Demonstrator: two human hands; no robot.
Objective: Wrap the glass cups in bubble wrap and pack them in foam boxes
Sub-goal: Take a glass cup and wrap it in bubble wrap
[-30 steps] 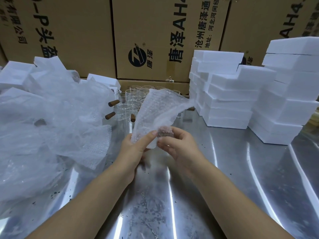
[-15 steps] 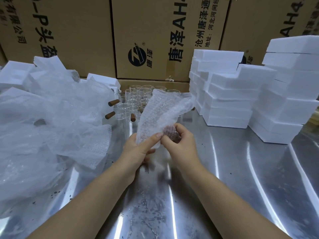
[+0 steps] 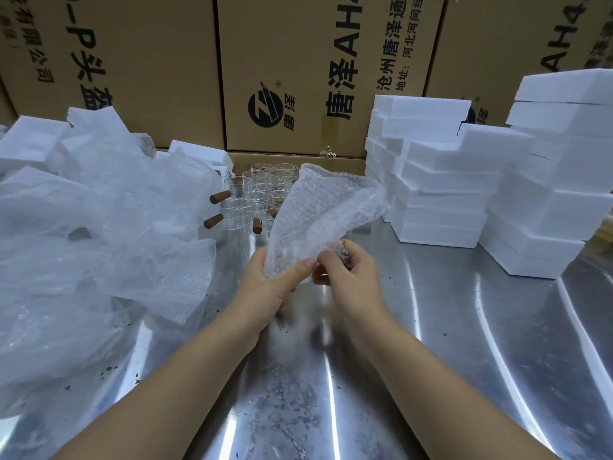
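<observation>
Above the steel table both my hands hold a bubble wrap sheet (image 3: 318,207) that stands up in a loose cone. My left hand (image 3: 268,290) grips its lower part, thumb pressed across the front. My right hand (image 3: 348,277) pinches the wrap over a brown wooden handle (image 3: 340,252) that shows through it. The glass cup inside is barely visible. Behind the sheet stand several clear glass cups (image 3: 262,194) with brown wooden handles (image 3: 220,196).
A big heap of loose bubble wrap (image 3: 99,244) fills the left side, with white foam pieces (image 3: 30,141) behind it. Stacks of white foam boxes (image 3: 447,180) rise at the right. Cardboard cartons (image 3: 292,71) wall the back. The steel table (image 3: 464,343) shines in front.
My hands have come closer together and risen slightly. The right hand has turned the covered handle toward the left thumb, and the sheet's free top has curled over more to the right.
</observation>
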